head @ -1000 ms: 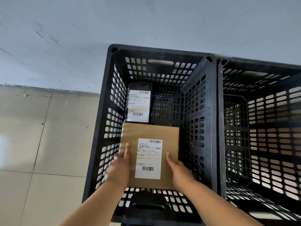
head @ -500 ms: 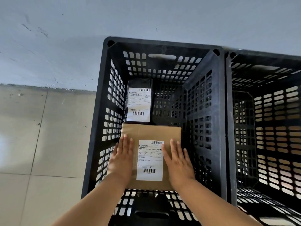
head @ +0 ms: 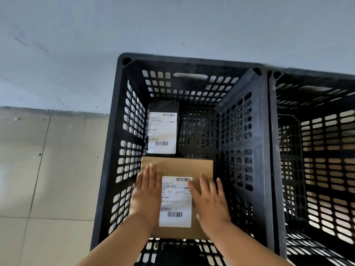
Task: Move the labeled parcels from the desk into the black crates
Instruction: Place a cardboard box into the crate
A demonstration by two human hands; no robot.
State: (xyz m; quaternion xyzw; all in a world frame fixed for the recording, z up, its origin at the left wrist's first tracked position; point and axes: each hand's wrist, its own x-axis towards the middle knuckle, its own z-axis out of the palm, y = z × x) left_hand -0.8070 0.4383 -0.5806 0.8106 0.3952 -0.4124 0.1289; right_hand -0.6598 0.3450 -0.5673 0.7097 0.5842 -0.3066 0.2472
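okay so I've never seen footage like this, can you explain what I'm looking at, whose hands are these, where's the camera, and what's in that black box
The camera sits on a person's head, looking down at their own bare hands; there is no machine. Both reach into a black slotted crate standing on a tiled floor by a wall. The left hand and right hand lie flat, fingers straight, on a brown parcel with a white label, gripping nothing. Beyond it lies a black parcel, also labeled. A second crate stands to the right; no parcel shows in it.

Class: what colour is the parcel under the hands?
Brown, with a white label; the parcel shows in the head view.
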